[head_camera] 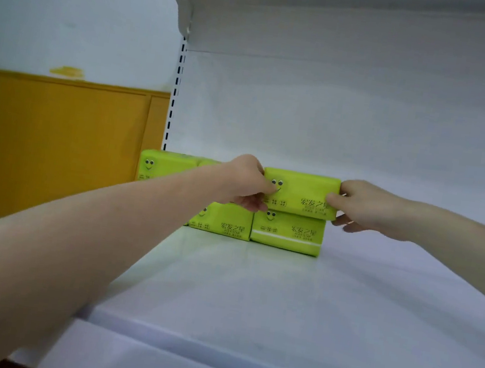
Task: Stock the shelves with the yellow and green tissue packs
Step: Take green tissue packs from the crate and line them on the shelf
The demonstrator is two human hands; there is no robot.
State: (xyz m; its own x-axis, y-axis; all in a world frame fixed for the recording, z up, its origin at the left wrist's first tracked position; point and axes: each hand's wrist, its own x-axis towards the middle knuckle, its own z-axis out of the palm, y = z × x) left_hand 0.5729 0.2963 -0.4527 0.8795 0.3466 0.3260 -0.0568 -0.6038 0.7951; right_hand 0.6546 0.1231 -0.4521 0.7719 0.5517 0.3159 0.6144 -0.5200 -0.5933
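Note:
A yellow-green tissue pack (302, 192) with a smiley face sits on top of another pack (287, 232) at the back of the white shelf (281, 298). My left hand (244, 182) grips its left end and my right hand (365, 207) grips its right end, thumb on the front. To the left stand two more packs: a lower one (223, 223) and an upper one (164, 168), both partly hidden by my left forearm.
The shelf's white back panel (337, 119) rises behind the packs, and an upper shelf (322, 4) hangs overhead. A slotted upright (175, 93) marks the left end. Beyond it is a yellow-and-white wall (54, 141). The shelf surface to the right holds nothing.

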